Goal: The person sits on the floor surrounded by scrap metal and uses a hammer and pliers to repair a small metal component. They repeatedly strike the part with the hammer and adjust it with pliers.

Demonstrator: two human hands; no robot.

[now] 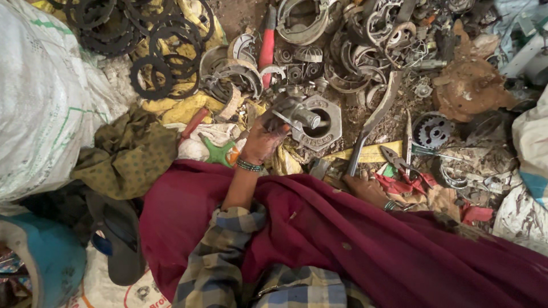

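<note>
1. The left hand (264, 138) is closed around a greasy metal part (294, 112), held just above the ground, its shiny round end pointing away from the wrist
2. A beaded bracelet (249, 165) circles that wrist, below which a checked sleeve (220, 259) runs back toward the body
3. Just beyond the held part lies a grey eight-sided plate (324, 121) with a round hole, close enough that the two overlap in view
4. The right hand (367, 189) rests low on a maroon cloth (365, 239), fingers loosely curled; whether it grips anything cannot be told
5. A long curved metal bar (374, 117) runs up from just above the right hand, and pliers (399, 162) lie beside it to the right
6. Further out from both hands sit a toothed gear (432, 130), black rings (154, 40) and a red-handled tool (266, 45) among heaped scrap
</note>
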